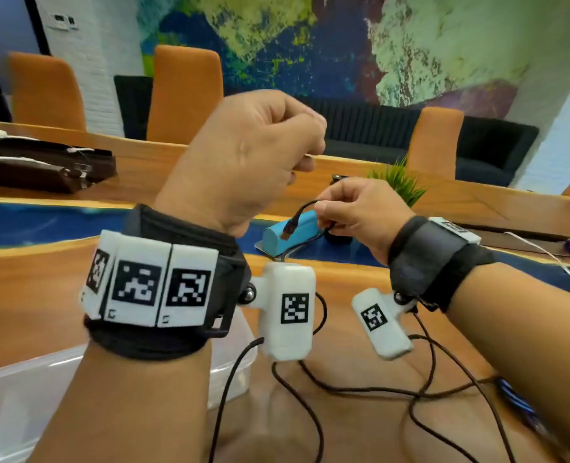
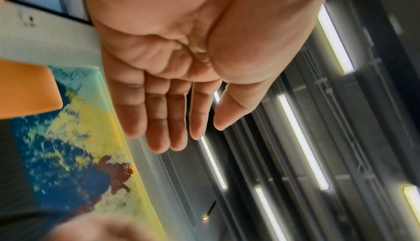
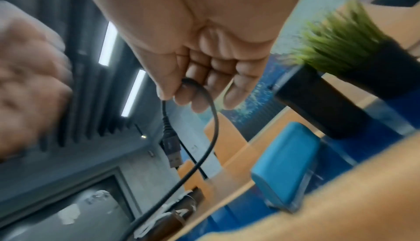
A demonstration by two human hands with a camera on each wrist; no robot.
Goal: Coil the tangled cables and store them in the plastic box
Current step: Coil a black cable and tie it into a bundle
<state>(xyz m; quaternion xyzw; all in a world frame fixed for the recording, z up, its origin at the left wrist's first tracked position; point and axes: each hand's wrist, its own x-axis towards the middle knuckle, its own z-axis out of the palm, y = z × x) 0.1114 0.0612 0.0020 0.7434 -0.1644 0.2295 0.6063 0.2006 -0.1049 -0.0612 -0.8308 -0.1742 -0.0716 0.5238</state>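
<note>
A black cable lies in loose loops on the wooden table, in front of me. My right hand pinches this cable near its end, above the table. A short loop and the USB plug hang from the fingers. In the right wrist view the plug dangles below my right hand. My left hand is raised beside it. In the left wrist view my left hand has straight fingers and holds nothing. The clear plastic box stands at the lower left, under my left forearm.
A blue case and a potted green plant stand past my hands. At the far left lies a brown bag. A white cable and a blue cable lie to the right. Orange chairs line the far edge.
</note>
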